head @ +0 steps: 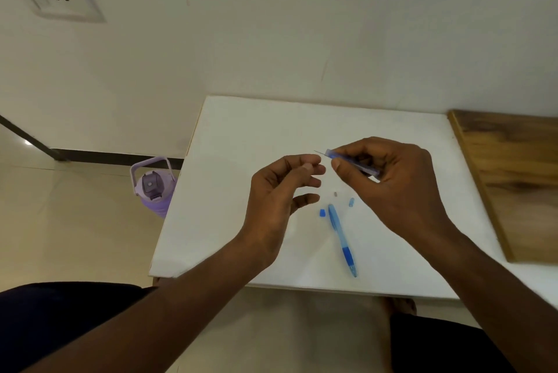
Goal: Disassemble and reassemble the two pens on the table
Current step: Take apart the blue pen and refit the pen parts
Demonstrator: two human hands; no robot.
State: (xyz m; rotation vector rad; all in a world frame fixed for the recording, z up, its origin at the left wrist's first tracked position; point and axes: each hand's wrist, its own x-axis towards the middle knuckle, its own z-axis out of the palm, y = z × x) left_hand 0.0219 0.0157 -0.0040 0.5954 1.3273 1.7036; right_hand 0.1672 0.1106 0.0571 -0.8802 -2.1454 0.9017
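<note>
At far left we see a purple bottle (153,191) on the floor, partly cut off by the white surface (241,137). Our left hand (280,200) hovers with fingertips pinched, and we cannot tell whether anything is between them; our right hand (389,179) grips a blue pen barrel (351,162) whose far end is hidden in the palm. Below lie a blue cap (322,213), a tiny grey piece (335,194) too small to identify, an intact blue pen (342,240) and a small blue tip (351,202).
</note>
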